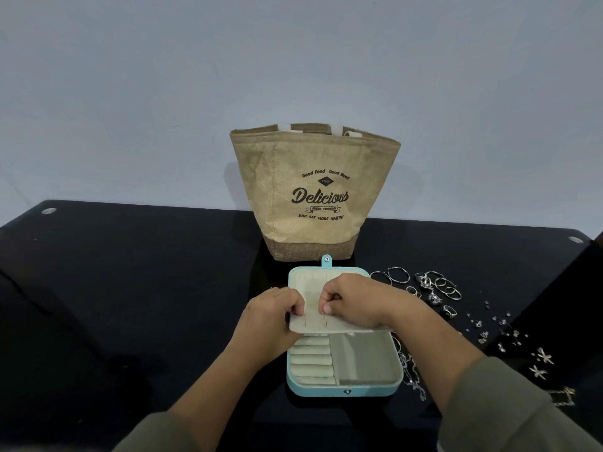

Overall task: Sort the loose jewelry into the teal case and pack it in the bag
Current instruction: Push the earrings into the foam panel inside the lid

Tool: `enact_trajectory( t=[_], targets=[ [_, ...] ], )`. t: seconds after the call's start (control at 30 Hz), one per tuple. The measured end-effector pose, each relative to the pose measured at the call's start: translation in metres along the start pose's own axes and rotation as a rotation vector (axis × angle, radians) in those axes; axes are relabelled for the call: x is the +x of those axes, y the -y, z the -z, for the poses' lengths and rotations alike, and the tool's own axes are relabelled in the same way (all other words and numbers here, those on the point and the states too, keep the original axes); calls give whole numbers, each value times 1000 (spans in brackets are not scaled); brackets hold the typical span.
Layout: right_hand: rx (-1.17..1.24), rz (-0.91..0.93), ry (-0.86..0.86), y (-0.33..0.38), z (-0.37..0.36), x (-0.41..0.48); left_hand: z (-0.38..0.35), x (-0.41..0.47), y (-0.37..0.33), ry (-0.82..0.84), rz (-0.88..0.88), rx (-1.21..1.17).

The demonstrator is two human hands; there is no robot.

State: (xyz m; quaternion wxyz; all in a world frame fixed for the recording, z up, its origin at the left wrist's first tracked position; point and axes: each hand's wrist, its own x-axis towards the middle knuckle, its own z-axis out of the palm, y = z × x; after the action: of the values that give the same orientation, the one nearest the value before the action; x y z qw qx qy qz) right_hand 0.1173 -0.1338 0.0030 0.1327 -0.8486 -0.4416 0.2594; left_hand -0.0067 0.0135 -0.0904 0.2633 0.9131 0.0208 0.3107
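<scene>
Teal case (pixel 342 391) lies open on black table (pixel 130 288), centred near front edge, lid laid back toward the rear. Snap tab (pixel 326 260) on lid's far edge points at the bag (pixel 313 190). Bag: tan jute, upright, mouth open, just behind the case at centre of table's rear edge, approx. touching the tab. Case base, L side: row of cream ring rolls (pixel 311 363); R side: one open compartment (pixel 365 360), nothing visible in it. Cream earring panel (pixel 329 324) spans the case w/ its near edge lifted over the base. Left hand (pixel 274 313): fingers curled, thumb and fingertips pinch the panel's L edge. Right hand (pixel 352 301): fingers curled, thumb and forefinger tips together on the panel face beside two small pins; whether it holds a piece cannot be told, too small. Both forearms in olive sleeves (pixel 509 415). Loose jewelry lies on table R of the case: hoops (pixel 396 275) just beside the lid, rings (pixel 437 287) further R, small studs (pixel 489 324) toward the R edge, star-shaped pieces (pixel 545 357) near front-R corner, chain (pixel 412 376) along the case's R wall.
</scene>
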Motion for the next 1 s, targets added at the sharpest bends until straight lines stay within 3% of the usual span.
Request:
enact_trajectory(
  t=[0.47,0.87,1.0],
  targets=[
    [86,53,-82,-9,4,-29,-1,2,-11,-46,-112,9],
    [-84,144,-46,-6,5,-37,-1,4,-5,54,-156,22],
    [-268,228,-167,-12,-3,-35,-2,5,-5,28,-144,5]
  ],
)
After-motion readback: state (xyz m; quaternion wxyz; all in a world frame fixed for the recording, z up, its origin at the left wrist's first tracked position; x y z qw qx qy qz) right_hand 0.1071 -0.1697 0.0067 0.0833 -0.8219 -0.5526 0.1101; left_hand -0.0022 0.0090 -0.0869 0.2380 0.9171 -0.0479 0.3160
